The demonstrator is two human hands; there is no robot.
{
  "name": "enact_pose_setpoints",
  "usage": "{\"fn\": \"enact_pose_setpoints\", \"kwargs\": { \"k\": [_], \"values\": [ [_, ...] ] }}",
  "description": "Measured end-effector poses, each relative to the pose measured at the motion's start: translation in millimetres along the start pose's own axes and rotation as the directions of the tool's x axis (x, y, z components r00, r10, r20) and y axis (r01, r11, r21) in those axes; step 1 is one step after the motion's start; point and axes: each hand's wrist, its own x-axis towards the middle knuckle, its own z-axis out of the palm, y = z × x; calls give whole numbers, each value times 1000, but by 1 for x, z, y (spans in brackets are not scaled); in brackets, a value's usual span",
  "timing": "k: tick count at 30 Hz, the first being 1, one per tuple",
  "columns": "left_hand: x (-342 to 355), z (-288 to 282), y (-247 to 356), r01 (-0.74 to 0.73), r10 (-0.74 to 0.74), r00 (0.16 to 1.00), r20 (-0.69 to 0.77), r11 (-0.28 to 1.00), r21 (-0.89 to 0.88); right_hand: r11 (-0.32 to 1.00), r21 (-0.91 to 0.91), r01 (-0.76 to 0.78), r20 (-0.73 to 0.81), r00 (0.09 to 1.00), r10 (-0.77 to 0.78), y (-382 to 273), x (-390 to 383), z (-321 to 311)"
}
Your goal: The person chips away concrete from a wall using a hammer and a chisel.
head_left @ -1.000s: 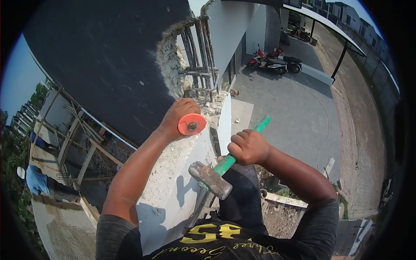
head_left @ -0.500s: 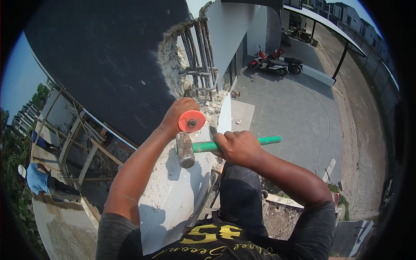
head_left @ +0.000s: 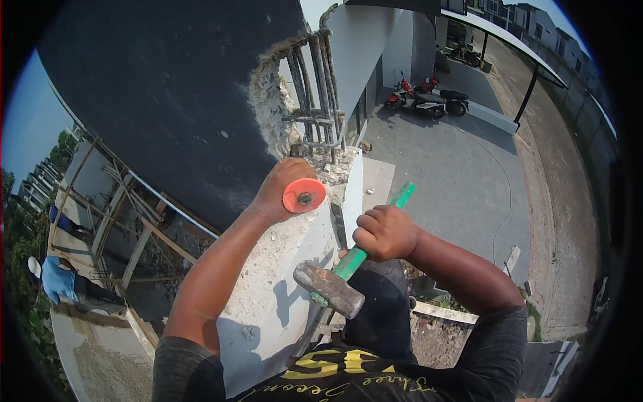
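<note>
My left hand [head_left: 276, 182] is wrapped round a chisel [head_left: 305, 198] with a round orange-red hand guard, its struck end facing me. The chisel's tip is hidden beyond my fist, by the broken concrete [head_left: 338, 167] at the foot of exposed rebar [head_left: 320, 90]. In my right hand [head_left: 386, 233] is a sledgehammer [head_left: 329, 289], gripped by its green handle. Its worn steel head hangs low over the white ledge, toward my body and apart from the chisel.
A dark wall [head_left: 167, 87] with a jagged edge rises at left. Rubble dusts the white ledge [head_left: 261, 295]. Far below right are a paved yard [head_left: 449, 181] and parked motorbikes [head_left: 429, 100]. Down left, a person in blue [head_left: 59, 278] stands near wooden framing [head_left: 137, 251].
The hammer has swung down and back from beside the chisel's guard, its handle turning from level to steeply slanted. My left hand still grips the chisel; the view has shifted slightly.
</note>
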Motion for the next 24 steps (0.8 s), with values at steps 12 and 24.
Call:
{"fn": "enact_pose_setpoints", "kwargs": {
  "k": [12,24],
  "values": [
    [2,-7,-4,4,-6,1000,28,997,77,956,-113,-271,125,951,284,40,11,11],
    [-2,-3,-6,63,-63,998,17,998,-3,978,26,-207,86,975,204,-5,1,4]
  ]
}}
